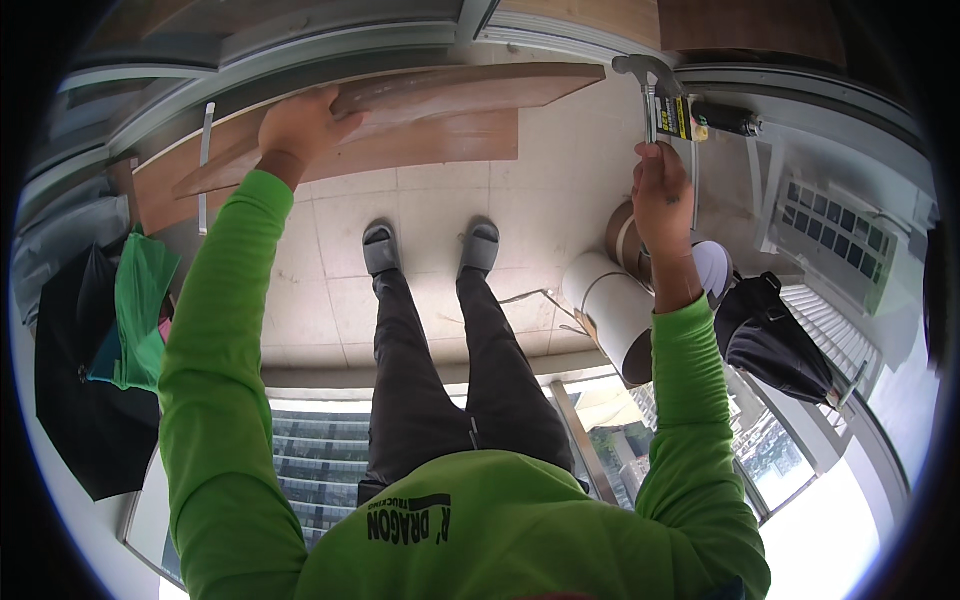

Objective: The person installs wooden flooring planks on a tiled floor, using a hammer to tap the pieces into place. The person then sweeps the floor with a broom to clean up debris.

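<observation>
On our far left we see a spread of black fabric (90, 400), and just beside it a bunched green cloth (143, 310). Next comes a lower brown board (440, 145), partly covered by the upper wooden board (460, 88), which slants across it and reaches farther right. Our left grip (300, 125) is on the upper board, nearer its left end than its right; it clamps the long far edge, thumb laid along the near face, though we cannot tell how the hidden fingers lie. Below, our grey slides (381, 250) stand on the tiled floor (340, 225). Farther right lies a thick white roll (612, 300). The claw hammer (650, 110) is above it in our view, to the right of the boards and apart from them. Our right grip (662, 195) is curled round the lower handle, so the shaft and head extend away beyond our fingers. Just past the shaft we see a yellow-and-black package (678, 117), then a black bag (765, 325) lower down, and a white slotted panel (835, 230).
</observation>
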Motion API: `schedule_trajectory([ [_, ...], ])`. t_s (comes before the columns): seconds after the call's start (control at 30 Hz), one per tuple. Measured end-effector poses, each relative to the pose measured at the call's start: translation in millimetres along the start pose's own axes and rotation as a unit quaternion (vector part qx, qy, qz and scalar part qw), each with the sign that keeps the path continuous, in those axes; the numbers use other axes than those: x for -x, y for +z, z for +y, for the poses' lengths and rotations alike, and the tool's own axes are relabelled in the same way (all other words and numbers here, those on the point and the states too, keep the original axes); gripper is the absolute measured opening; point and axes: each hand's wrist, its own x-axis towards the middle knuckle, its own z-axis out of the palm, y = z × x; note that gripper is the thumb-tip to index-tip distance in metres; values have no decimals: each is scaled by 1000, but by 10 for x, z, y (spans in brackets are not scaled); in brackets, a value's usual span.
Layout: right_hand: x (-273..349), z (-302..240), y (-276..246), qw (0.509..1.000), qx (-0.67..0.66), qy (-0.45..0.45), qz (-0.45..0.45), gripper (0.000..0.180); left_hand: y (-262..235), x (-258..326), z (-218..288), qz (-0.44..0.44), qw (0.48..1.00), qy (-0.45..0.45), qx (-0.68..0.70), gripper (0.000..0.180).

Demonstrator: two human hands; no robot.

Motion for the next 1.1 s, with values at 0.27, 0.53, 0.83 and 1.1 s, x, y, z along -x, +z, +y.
schedule_trajectory([
  [0.27, -143, 207, 90, 999, -11, 44, -9, 21, -4, 46, 32, -3, 1000, -10, -21, 54],
  [0.53, -135, 302, 112, 997, 73, -6, -7, 21, 43, 91, 38, -3, 1000, -2, -25, 55],
  [0.83, -74, 248, 87, 998, 54, -15, 4, 21, 45, 108, 47, -11, 1000, -6, -19, 55],
  [1.1, -103, 272, 121, 999, 40, -18, 6, 23, 59, 98, 49, -17, 999, -16, -22, 55],
])
